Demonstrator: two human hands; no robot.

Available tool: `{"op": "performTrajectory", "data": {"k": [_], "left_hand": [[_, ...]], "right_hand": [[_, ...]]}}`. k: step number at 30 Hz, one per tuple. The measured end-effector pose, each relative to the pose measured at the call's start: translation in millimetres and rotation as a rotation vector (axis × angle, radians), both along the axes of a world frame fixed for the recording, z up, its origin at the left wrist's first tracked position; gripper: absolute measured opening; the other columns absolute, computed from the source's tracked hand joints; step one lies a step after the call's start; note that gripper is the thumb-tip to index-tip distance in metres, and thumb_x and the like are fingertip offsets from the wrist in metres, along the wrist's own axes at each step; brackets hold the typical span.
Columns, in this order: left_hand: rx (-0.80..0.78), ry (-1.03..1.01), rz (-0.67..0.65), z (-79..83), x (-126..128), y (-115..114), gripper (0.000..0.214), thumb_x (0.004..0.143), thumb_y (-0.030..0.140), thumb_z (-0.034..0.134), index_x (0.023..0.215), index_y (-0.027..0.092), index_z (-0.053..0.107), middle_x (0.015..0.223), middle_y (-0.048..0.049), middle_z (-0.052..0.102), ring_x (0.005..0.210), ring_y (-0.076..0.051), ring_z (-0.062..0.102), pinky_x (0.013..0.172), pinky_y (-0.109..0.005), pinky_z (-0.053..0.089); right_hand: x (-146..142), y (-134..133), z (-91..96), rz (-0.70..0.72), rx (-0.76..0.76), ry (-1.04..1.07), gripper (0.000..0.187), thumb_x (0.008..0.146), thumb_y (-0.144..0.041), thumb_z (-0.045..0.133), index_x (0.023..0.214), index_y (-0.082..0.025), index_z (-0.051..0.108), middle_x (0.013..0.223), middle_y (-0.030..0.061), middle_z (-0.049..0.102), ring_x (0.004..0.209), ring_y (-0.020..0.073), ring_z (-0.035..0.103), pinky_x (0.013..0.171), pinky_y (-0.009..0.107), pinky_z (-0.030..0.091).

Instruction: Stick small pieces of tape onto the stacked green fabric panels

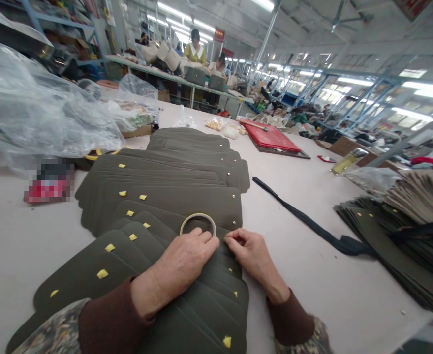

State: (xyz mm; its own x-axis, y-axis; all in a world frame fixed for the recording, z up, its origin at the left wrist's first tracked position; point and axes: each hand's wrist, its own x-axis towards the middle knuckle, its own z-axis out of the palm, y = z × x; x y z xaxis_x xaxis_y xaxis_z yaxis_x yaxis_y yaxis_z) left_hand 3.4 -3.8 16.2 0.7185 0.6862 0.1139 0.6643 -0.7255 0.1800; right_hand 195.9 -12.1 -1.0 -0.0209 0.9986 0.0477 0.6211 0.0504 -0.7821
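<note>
My left hand is closed around the near side of a thin roll of yellow tape, over the dark olive panels. Close to its right, my right hand pinches thumb and forefinger together at the panels' right edge. What lies in that pinch is too small to make out. The panels overlap in a fanned row running away from me. Small yellow tape pieces stick to many of them, and small metal studs show along the right edges of the farther ones.
A black strap lies right of the panels, leading to stacked dark and beige pieces. Clear plastic bags heap at the left, near a blurred red packet. Farther back are a red board and a glass bottle.
</note>
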Motion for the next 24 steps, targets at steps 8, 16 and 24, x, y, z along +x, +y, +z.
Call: {"op": "performTrajectory", "data": {"k": [8,16,24], "left_hand": [[-0.001,-0.017,0.015,-4.1,0,1,0.008,0.090,0.013,0.048,0.088,0.019,0.053,0.089,-0.0027,0.059,0.079,-0.020,0.052,0.066,-0.032,0.047],[0.006,-0.042,0.015,-6.5,-1,1,0.011,0.090,0.011,0.047,0.089,0.020,0.053,0.089,-0.0026,0.058,0.080,-0.021,0.051,0.069,-0.033,0.048],[0.008,-0.001,-0.010,-0.8,0,2,0.013,0.086,0.009,0.047,0.091,0.019,0.055,0.089,-0.0038,0.059,0.081,-0.022,0.053,0.065,-0.033,0.049]], "right_hand": [[-4,-5,-1.5,-0.003,0.139,-0.213,0.015,0.083,-0.019,0.058,0.097,-0.018,0.064,0.065,-0.0007,0.067,0.060,0.0155,0.062,0.063,0.025,0.046],[0,-19,-7.8,0.029,0.239,-0.225,0.012,0.085,-0.018,0.058,0.080,-0.019,0.068,0.077,0.0028,0.068,0.071,0.0158,0.063,0.070,0.025,0.046],[-12,-6,-5.6,-0.015,0.197,-0.368,0.015,0.085,-0.020,0.058,0.075,-0.019,0.070,0.070,0.0025,0.066,0.064,0.0149,0.061,0.064,0.024,0.043]]}}
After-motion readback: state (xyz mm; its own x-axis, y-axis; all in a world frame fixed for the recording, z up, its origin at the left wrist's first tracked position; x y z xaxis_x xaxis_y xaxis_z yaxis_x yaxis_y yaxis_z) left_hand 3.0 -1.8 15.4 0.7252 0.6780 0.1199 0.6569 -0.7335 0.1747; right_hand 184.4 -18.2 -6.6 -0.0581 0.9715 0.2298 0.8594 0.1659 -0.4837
